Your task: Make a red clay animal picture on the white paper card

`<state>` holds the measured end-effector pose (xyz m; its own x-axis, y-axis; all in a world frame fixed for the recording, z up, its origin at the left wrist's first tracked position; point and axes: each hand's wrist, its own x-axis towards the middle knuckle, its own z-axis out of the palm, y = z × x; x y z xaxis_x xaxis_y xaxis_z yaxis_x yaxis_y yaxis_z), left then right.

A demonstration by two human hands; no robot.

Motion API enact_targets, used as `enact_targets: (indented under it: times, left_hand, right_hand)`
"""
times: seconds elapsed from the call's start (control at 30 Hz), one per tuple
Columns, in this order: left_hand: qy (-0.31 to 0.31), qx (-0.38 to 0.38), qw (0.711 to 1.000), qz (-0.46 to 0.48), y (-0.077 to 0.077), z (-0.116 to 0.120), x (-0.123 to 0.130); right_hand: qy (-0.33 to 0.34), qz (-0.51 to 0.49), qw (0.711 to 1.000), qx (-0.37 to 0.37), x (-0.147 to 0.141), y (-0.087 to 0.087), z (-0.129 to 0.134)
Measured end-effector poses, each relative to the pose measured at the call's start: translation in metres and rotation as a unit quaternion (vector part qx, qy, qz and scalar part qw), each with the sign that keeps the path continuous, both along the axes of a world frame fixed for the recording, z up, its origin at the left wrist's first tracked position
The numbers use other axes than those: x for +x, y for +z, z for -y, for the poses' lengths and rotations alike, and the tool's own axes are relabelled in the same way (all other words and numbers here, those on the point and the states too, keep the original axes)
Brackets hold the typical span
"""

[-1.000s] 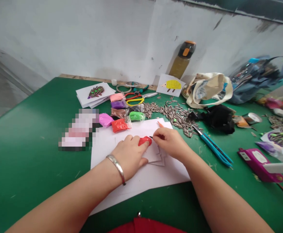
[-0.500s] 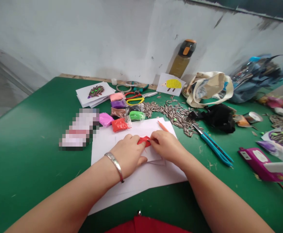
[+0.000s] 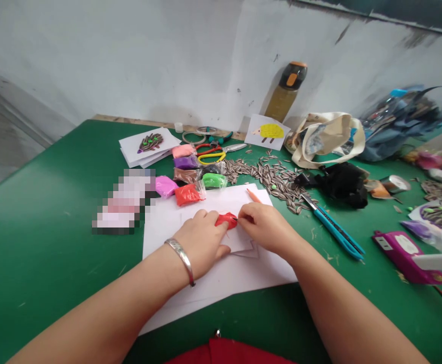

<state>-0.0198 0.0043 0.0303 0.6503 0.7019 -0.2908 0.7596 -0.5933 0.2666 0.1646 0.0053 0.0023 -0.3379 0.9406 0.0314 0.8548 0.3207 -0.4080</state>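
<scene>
A flat piece of red clay [image 3: 226,220] lies on a small white card [image 3: 239,243], on top of larger white paper [image 3: 190,290]. My left hand [image 3: 201,240], with a silver bangle at the wrist, rests flat, fingertips against the clay's left side and thumb apart on the card. At the clay's right edge, my right hand [image 3: 262,225] is pinched. A tiny dark tip shows between its fingers and the clay; its kind is too small to tell. Just behind lies an orange pencil-like stick [image 3: 253,195].
Bagged clay [image 3: 188,194] in several colours sits behind my left hand. Striped sunflower seeds [image 3: 276,178] spread across the back. To the right are a blue utility knife [image 3: 336,230] and a purple device [image 3: 406,258]. A pixelated oblong [image 3: 124,202] lies left, a bottle [image 3: 286,91] by the wall.
My right hand has shifted slightly right, uncovering more of the clay's right edge. My left hand stays in place.
</scene>
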Motion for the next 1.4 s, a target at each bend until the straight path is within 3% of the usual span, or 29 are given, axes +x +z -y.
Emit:
enact_targets:
  times: [0.17,0.4,0.57,0.93,1.13,1.4]
  left_hand:
    - [0.005,-0.002,1.0,0.002,-0.001,-0.001,0.0]
    - [0.005,0.0,1.0,0.002,0.0,0.0,0.0]
    - [0.003,0.0,1.0,-0.004,0.0,-0.001,0.001]
    - [-0.054,-0.025,0.997,0.045,-0.002,-0.014,-0.014]
    - [-0.064,-0.029,0.996,0.051,-0.002,-0.019,-0.015]
    - [-0.067,-0.031,0.994,0.076,-0.004,-0.021,-0.017]
  right_hand:
    - [0.034,0.04,0.998,0.028,-0.002,-0.001,0.003]
    - [0.031,0.073,0.996,0.037,-0.003,-0.003,0.003]
    - [0.013,0.077,0.997,0.002,-0.006,-0.002,0.006]
    - [0.031,-0.009,0.999,0.009,0.002,0.01,0.005]
    - [0.062,0.022,0.998,-0.02,-0.007,0.005,0.005]
    - [0.116,0.052,0.991,0.044,-0.008,-0.011,0.006]
